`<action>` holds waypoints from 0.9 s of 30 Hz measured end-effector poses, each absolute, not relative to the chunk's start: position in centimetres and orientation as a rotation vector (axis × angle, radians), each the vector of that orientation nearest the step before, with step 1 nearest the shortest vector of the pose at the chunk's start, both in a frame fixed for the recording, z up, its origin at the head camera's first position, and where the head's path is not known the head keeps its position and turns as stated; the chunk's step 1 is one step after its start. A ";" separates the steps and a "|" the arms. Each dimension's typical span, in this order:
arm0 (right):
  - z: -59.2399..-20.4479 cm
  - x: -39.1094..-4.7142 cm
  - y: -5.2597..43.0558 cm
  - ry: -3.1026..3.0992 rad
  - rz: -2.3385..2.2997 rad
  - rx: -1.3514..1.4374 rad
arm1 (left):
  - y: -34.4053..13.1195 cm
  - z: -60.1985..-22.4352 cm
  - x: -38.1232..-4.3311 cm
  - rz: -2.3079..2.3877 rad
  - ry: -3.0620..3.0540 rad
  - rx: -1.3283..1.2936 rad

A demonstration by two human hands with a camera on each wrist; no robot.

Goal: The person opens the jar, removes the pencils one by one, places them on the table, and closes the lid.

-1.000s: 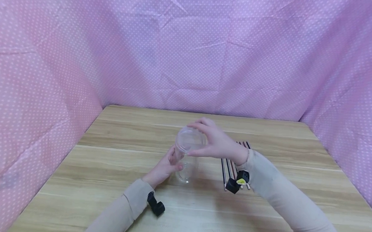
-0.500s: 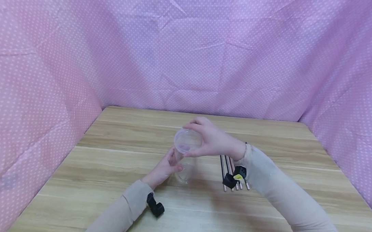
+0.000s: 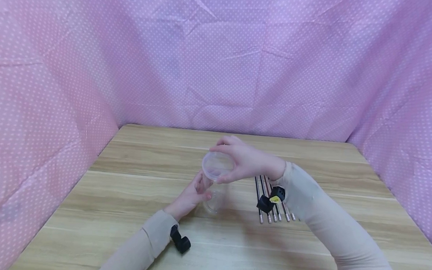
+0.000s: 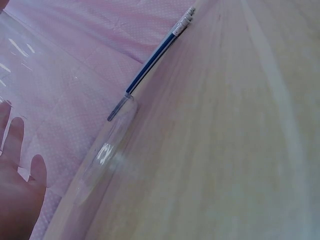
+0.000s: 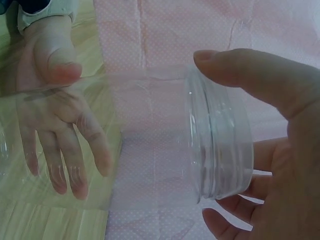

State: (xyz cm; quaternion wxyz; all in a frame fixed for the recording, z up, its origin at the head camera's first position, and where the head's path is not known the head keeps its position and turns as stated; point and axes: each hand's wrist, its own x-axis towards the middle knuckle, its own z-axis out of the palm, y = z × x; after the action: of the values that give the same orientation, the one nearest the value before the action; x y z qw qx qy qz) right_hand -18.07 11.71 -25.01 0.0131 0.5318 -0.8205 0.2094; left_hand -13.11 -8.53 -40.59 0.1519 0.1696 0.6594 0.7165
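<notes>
A clear plastic jar (image 3: 213, 202) stands upright on the table. My left hand (image 3: 190, 195) holds its body from the left, thumb on the near side. Through the transparent wall in the right wrist view, the fingers of that left hand (image 5: 62, 125) show behind the jar. Over the top, my right hand (image 3: 248, 162) grips the rim of the clear round lid (image 3: 218, 165), thumb on the near side and fingers on the far side. Ridges circle the lid (image 5: 225, 145) in the right wrist view, where it sits at the jar's mouth.
Several pencils (image 3: 269, 216) lie side by side on the wooden table (image 3: 136, 164), partly hidden under my right wrist. In the left wrist view the pencils (image 4: 155, 57) show beyond the jar's base. Pink dotted cloth (image 3: 221, 71) hangs around the table's back and sides.
My right hand and the lid have shifted slightly left and toward me, the wrist turning a little. More pencil ends show beneath it. My left hand has hardly moved.
</notes>
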 end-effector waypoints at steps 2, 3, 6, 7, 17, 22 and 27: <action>-25.0 -18.1 11.7 -2.564 0.665 1.658 | -8.5 -40.6 -13.1 2.054 1.894 0.484; -25.1 -18.1 11.7 -2.561 0.664 1.655 | -8.5 -40.6 -13.1 2.053 1.896 0.480; -25.2 -18.1 11.8 -2.576 0.697 1.631 | -8.5 -40.6 -13.1 2.053 1.901 0.480; -25.2 -18.1 11.8 -2.588 0.711 1.617 | -8.5 -40.6 -13.1 2.054 1.903 0.484; -25.2 -18.3 11.7 -2.557 0.689 1.663 | -8.5 -40.4 -13.1 2.055 1.916 0.481; -25.0 -18.9 11.9 -2.513 0.721 1.810 | -8.5 -40.4 -13.1 2.058 1.902 0.491; -24.7 -19.2 12.3 -2.533 0.752 1.911 | -8.6 -40.3 -13.2 2.038 1.907 0.490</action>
State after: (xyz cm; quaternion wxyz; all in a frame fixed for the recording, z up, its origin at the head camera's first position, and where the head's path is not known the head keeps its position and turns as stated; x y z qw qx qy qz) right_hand -19.24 12.26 -24.72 -0.0597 0.5850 -0.7754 0.2303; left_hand -13.19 -8.55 -40.35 0.1534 0.1708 0.6651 0.7106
